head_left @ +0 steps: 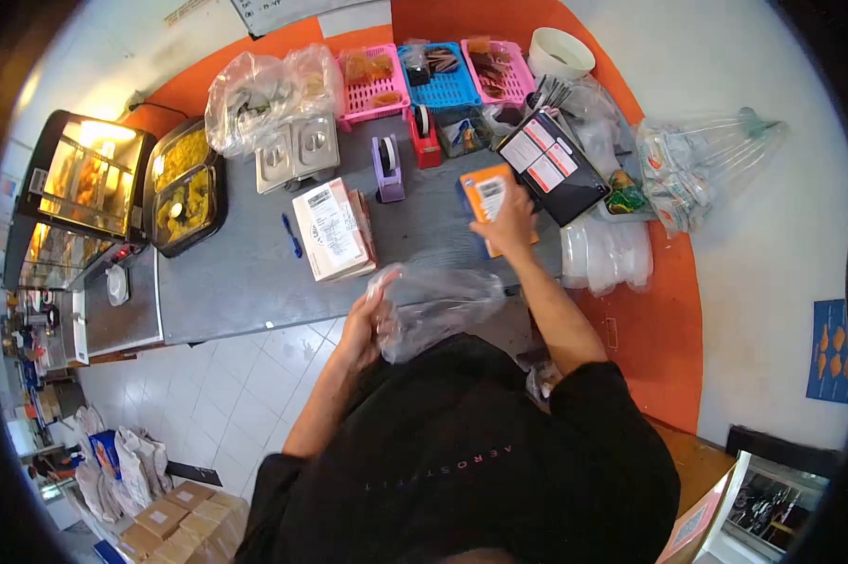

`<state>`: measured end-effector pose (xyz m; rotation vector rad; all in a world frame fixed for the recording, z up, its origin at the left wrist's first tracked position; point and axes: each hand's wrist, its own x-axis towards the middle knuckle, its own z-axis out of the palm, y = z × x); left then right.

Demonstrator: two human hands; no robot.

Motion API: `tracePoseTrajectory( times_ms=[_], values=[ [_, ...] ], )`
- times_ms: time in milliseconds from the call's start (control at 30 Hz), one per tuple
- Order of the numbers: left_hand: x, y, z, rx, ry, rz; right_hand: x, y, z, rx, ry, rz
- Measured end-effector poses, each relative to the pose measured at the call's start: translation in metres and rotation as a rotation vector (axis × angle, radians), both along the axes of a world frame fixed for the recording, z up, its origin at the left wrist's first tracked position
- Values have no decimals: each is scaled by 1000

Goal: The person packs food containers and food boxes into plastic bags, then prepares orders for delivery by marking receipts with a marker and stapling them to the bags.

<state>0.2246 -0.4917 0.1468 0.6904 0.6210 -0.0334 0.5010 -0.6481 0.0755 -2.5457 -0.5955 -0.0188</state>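
Observation:
A clear plastic bag (pixel 443 305) hangs from my left hand (pixel 369 324), whose fingers are closed on its edge in front of my body. My right hand (pixel 510 224) grips an orange and blue box (pixel 485 193) with a white label, at the right part of the grey table (pixel 236 273). Left of that box lies a stack of white labelled boxes (pixel 330 230), with a blue pen (pixel 291 235) beside it. A dark tablet-like board with white labels (pixel 554 167) is just right of the orange box.
Purple (pixel 387 169) and red (pixel 424 136) tape dispensers stand behind the boxes. Steel containers (pixel 297 150), pink and blue baskets (pixel 440 77) and a white bowl (pixel 561 54) line the back. Black food trays (pixel 184 188) and a lit display case (pixel 81 197) are left; plastic containers (pixel 607 254) sit right.

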Motion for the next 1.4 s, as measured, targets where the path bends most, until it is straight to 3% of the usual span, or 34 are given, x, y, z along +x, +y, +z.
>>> tracePoseTrajectory(
  times_ms=[100, 133, 200, 233, 267, 300, 367, 400, 433, 500, 533, 567, 600, 633, 667, 733, 767, 800, 833, 867, 933, 967, 1000, 1067, 1100, 1133, 1200, 1300, 1367, 1400],
  values=[
    [37, 3, -36, -168, -44, -10, -10, -25, 100, 58, -290, 160],
    [52, 1, -49, -237, -92, -51, -15, -32, 119, 46, -292, 158],
    [81, 2, -88, -315, -141, -102, -26, -42, 139, 222, -476, 419],
    [96, 7, -116, -469, -188, -186, -29, -42, 134, 380, -517, 576],
    [109, 8, -129, -620, -238, -270, -38, -39, 127, 370, -527, 572],
    [119, -9, -56, -328, 35, -152, -53, -36, 117, 362, -441, 621],
    [131, 6, -94, -413, -47, -217, -74, -37, 78, 350, -355, 664],
    [138, 14, -106, -491, -127, -270, -80, -38, 46, 425, -142, 680],
    [143, 16, -103, -252, -68, -342, -82, -40, 25, 498, 79, 689],
    [147, 45, -160, -278, -107, -444, -71, -49, 15, 433, 232, 676],
    [145, 47, -139, -305, -145, -548, -64, -56, 11, 366, 383, 659],
    [138, 30, -121, -33, -58, -361, -58, -65, 6, 368, 389, 659],
    [133, 20, -113, -31, -55, -358, -48, -73, 2, 75, 300, 635],
    [129, 13, -110, 220, 10, -326, -43, -75, 2, -217, 205, 604],
    [125, 7, -109, 468, 78, -290, -42, -74, 0, -217, 206, 609],
    [122, -6, -128, 431, 119, -241, -45, -65, 7, -474, -87, 661],
    [123, -13, -141, 731, 5, -171, -50, -59, 11, -443, -245, 720],
    [122, -18, -149, 1028, -109, -97, -54, -51, 14, -441, -243, 726],
    [122, -17, -134, 870, -43, -92, -58, -42, 16, -489, -114, 715],
    [121, -12, -119, 873, -41, -91, -59, -33, 17, -536, 13, 700],
    [115, 0, -103, 1201, 19, -203, -61, -21, 11, -618, 57, 668],
    [110, 6, -105, 1574, -30, -107, -60, -16, 8, -650, 27, 651],
    [106, 1, -85, 1580, -29, -100, -57, -11, 6, -680, -5, 635],
    [94, -13, -29, 1901, -76, -97, -54, -9, -4, -696, -29, 644],
    [98, -14, -53, 1792, -197, -341, -51, -11, -11, -647, -42, 671],
    [108, -18, -77, 1788, -194, -341, -49, -14, -16, -600, -56, 698],
    [132, -27, -112, 1606, -59, -817, -47, -22, -15, -501, -1, 725],
    [152, -38, -115, 1850, -104, -900, -31, -45, -9, -380, -32, 685],
    [156, -39, -128, 1805, -123, -933, -30, -57, 5, -368, -109, 625],
    [158, -40, -139, 1750, -134, -973, -33, -61, 28, -346, -71, 405]
  ],
)
